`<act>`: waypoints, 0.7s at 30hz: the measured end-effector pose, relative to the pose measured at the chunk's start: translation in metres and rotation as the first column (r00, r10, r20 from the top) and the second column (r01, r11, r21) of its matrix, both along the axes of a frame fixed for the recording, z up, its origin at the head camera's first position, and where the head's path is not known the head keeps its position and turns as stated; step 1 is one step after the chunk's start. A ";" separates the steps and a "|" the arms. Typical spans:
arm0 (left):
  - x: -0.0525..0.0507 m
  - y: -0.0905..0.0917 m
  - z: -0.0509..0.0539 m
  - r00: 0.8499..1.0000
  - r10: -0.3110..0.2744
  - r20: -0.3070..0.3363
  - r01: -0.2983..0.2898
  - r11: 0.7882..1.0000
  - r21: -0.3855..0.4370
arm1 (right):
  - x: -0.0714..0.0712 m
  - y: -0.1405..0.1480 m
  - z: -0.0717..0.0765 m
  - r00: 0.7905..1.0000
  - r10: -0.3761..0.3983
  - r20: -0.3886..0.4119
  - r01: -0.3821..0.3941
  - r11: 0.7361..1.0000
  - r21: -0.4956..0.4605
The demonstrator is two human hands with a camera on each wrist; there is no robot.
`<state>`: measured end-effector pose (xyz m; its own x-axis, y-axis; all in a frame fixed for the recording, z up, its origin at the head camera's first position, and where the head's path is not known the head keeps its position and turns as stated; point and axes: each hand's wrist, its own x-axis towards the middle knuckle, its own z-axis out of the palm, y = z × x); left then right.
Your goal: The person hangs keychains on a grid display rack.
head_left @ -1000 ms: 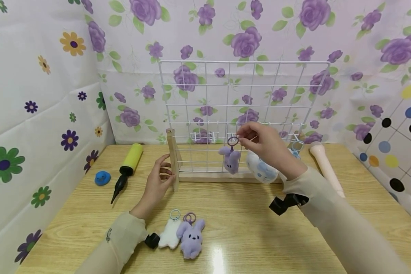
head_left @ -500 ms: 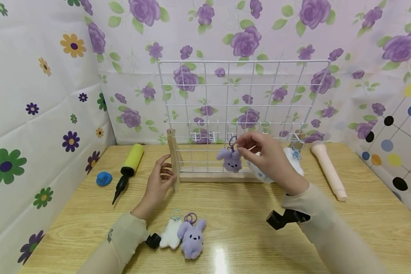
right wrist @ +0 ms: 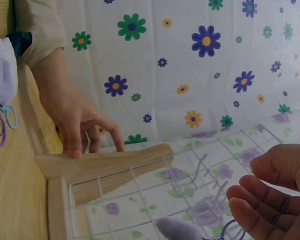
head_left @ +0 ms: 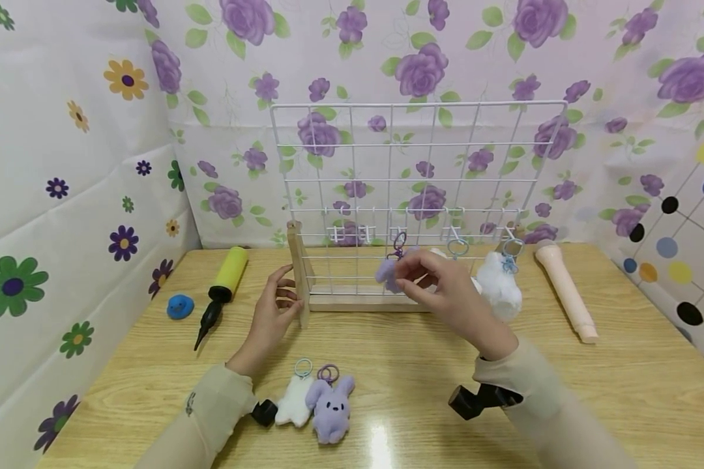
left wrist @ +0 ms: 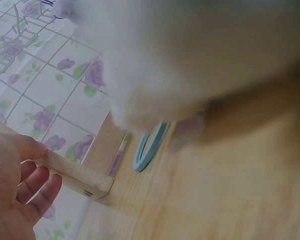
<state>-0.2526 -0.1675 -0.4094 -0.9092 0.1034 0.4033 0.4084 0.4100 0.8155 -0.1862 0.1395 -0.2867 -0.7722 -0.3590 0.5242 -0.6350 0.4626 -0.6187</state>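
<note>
A purple bunny plush keychain hangs by its purple ring from a hook on the white wire grid rack. Just in front of it is my right hand, partly covering it; the right wrist view shows a gap between thumb and fingers with nothing held. My left hand grips the wooden side post of the rack, thumb on one side and fingers on the other. Further right on the rack hangs a white plush keychain; another, under a blue ring, is mostly hidden by my right hand.
On the table near my left forearm lie a white plush keychain and a second purple bunny keychain. A blue rubber duck and a yellow-and-black hand pump lie left; a pale pink tube lies right.
My right hand has let go of the purple bunny keychain's ring and drawn down and toward me. The bunny now hangs from the hook. My left hand stays on the post.
</note>
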 end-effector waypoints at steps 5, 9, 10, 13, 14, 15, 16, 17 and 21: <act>0.000 0.000 0.000 1.000 0.002 -0.009 -0.002 1.000 -0.004 | 0.004 -0.006 -0.014 0.998 0.020 0.056 -0.019 1.000 -0.011; 0.000 0.000 0.000 1.000 0.000 -0.012 0.000 1.000 -0.013 | 0.006 -0.012 -0.026 0.996 0.035 0.084 -0.035 0.999 -0.007; 0.001 0.000 0.000 1.000 0.000 -0.013 0.000 1.000 -0.014 | 0.006 -0.014 -0.030 0.994 0.044 0.095 -0.043 0.999 -0.006; 0.001 0.000 0.000 1.000 0.005 -0.013 -0.005 1.000 -0.016 | 0.005 -0.020 -0.042 0.989 0.070 0.127 -0.072 0.997 0.005; 0.001 0.000 0.000 1.000 0.006 -0.012 -0.006 1.000 -0.015 | 0.004 -0.023 -0.047 0.987 0.081 0.141 -0.083 0.997 0.009; 0.000 0.000 0.000 1.000 0.006 -0.015 -0.006 1.000 -0.015 | 0.004 -0.025 -0.052 0.984 0.095 0.152 -0.098 0.995 0.012; 0.000 0.000 0.000 1.000 0.006 -0.015 -0.006 1.000 -0.014 | 0.004 -0.028 -0.057 0.981 0.108 0.162 -0.111 0.994 0.012; 0.000 0.000 0.000 1.000 0.006 -0.014 -0.007 1.000 -0.014 | 0.004 -0.031 -0.061 0.978 0.115 0.173 -0.120 0.993 0.018; 0.000 0.000 -0.001 1.000 0.006 -0.010 -0.006 1.000 -0.010 | 0.003 -0.042 -0.076 0.967 0.152 0.205 -0.162 0.986 0.035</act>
